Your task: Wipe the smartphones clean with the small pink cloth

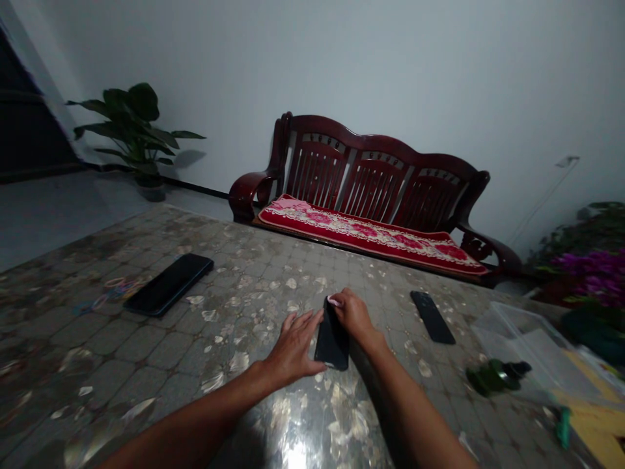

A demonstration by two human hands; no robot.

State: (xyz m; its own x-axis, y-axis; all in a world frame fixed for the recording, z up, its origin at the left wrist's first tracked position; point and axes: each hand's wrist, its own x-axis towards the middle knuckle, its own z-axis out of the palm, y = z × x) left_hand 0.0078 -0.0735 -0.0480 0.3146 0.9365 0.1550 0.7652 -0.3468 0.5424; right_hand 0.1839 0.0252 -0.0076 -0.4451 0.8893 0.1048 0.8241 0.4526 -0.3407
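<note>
The dark phone [333, 345] is laid flat on the table [258, 286], directly between the two hands, with its long sides pointed away from the wearer. Its left side is steadied by the left hand [293, 342], whose thumb is spread well apart from the fingers: the thumb is placed at the near left corner, and the fingertips are set along the left edge farther up. A small pale wad [334, 301] is pinched in the bent fingers of the right hand [352, 314] and held at the far end of the phone; whether it is cloth or paper cannot be told. The table is covered by a grey, tile-patterned sheet. To the left, a larger dark device [170, 285] is seen lying beside some coloured bands [117, 284]. To the right, another black phone-shaped object [432, 317] is laid flat, well apart from the right hand. Nearer the right edge, a green bottle [492, 377] is seen lying tipped beside a clear plastic box [525, 335]. Beyond the table, a wooden bench [375, 176] is topped by a red patterned cushion [364, 230].
</note>
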